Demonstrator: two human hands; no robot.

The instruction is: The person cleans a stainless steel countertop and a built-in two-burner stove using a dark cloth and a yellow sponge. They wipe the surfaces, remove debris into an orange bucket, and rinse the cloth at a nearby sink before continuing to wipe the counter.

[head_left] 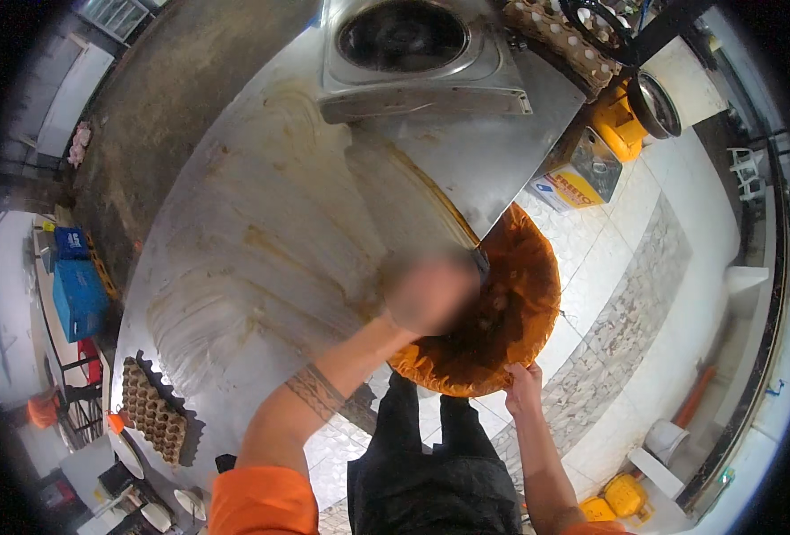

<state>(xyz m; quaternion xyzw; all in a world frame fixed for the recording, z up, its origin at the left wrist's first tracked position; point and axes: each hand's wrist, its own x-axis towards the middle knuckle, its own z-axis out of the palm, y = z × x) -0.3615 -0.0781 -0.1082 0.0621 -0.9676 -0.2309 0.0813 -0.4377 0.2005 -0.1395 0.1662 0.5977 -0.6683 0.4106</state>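
My left hand [435,291] is blurred; it is at the edge of a large metal tabletop [288,221] smeared with wet, brownish streaks. A small dark edge shows beside its fingers, but I cannot tell whether it is something held. Just past the table edge is a round orange-brown basin [535,281], apparently lined with plastic, with dark, wet contents inside. My right hand [523,384] pinches the basin's near rim between thumb and fingers. Part of the basin lies hidden under the tabletop corner and behind my left hand.
A metal appliance with a round dark opening [428,60] stands on the table's far side. Egg trays lie at the near left [154,411] and far right [562,47]. A printed tin [585,174] and a yellow gas cylinder [619,127] stand on the tiled floor [642,267].
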